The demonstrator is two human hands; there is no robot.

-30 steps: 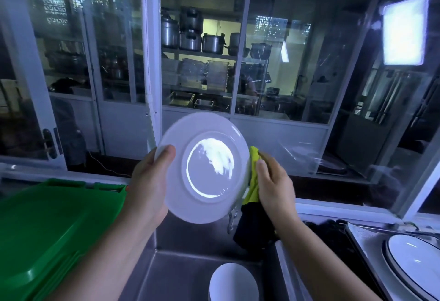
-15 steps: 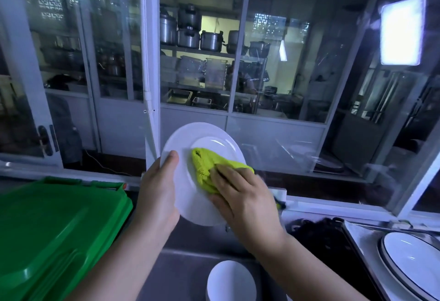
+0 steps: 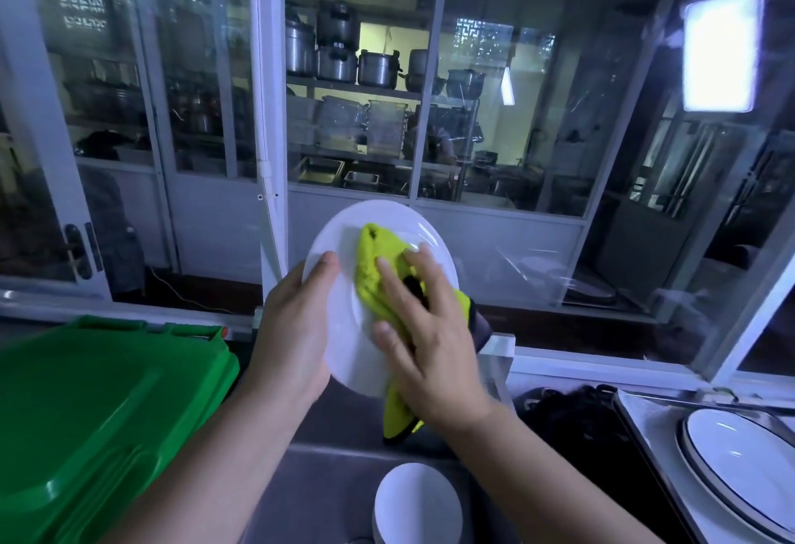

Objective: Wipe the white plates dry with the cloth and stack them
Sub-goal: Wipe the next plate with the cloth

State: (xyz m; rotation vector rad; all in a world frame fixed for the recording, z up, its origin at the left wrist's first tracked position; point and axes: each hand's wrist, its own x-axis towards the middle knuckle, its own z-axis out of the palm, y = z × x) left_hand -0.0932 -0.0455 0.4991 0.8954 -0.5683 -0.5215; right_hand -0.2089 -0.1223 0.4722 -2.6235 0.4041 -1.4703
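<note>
Glass partitions (image 3: 494, 113) behind. At nine o'clock, left hand (image 3: 297, 328) grips white plate (image 3: 348, 328); right hand (image 3: 426, 345), fingers straight, presses cloth (image 3: 374, 259) onto it.

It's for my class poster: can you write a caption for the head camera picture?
Left hand holds a white plate up while the right hand presses a yellow-green cloth onto it.

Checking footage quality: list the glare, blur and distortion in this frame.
Head view: a bright panel blows out at upper right; the window glass carries reflections; the wide-angle lens bows the frame edges; the right hand on the cloth looks slightly motion-softened.
</note>
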